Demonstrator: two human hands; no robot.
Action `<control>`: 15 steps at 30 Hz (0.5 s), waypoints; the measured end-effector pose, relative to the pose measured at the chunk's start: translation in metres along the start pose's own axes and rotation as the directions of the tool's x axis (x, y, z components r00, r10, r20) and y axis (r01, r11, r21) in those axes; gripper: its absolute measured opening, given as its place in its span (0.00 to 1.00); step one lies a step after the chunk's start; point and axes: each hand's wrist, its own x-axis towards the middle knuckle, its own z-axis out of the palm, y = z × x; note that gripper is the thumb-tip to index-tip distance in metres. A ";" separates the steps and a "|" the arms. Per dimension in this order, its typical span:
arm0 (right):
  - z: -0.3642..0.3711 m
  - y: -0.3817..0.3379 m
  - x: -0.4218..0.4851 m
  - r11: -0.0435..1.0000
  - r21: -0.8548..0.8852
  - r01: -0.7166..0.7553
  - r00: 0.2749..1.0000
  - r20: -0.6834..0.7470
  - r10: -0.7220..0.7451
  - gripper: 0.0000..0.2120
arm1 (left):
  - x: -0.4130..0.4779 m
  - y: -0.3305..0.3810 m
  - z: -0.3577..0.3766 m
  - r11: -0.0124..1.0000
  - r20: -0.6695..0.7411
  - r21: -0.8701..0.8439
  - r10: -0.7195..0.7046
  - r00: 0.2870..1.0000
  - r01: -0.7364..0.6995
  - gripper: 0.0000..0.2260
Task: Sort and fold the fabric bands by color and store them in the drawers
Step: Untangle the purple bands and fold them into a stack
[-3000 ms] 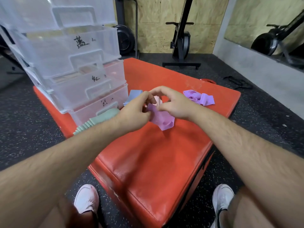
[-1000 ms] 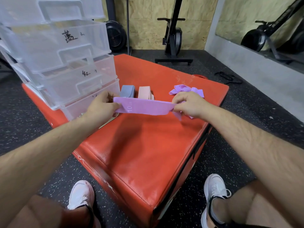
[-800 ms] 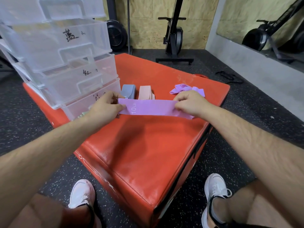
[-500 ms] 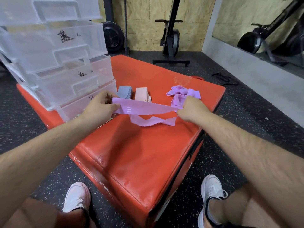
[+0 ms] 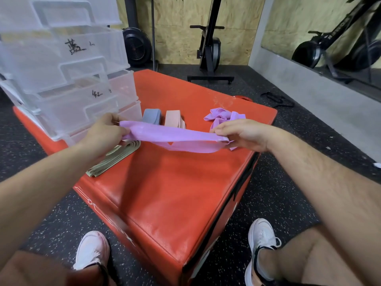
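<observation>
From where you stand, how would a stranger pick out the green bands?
Find the red padded box, then the clear drawers stacked on its left end. In front of the lowest drawer, partly under the left hand, lies the green stack. It alone is green and layered flat; the blue band and peach band sit farther back.

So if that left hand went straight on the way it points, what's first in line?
Probably the folded blue band, just beyond the left hand; depth is unclear, so the raised hand might pass over it.

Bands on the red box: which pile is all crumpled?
The purple heap beyond the right hand; the blue stack, pink stack and green stack lie neatly folded.
</observation>
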 end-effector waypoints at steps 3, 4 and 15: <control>-0.007 0.010 -0.001 0.995 -0.104 -0.006 0.999 -0.043 0.001 0.04 | 0.000 -0.005 -0.004 1.000 0.028 -0.004 -0.017 0.999 0.018 0.10; -0.008 0.014 -0.001 0.995 -0.096 -0.009 0.999 -0.053 0.003 0.06 | -0.003 -0.006 -0.003 1.000 0.038 0.006 -0.023 0.999 0.023 0.10; 0.002 0.051 0.001 0.960 -0.278 -0.030 0.961 -0.271 -0.048 0.21 | -0.021 -0.047 0.018 0.982 0.137 0.183 0.017 0.990 -0.042 0.13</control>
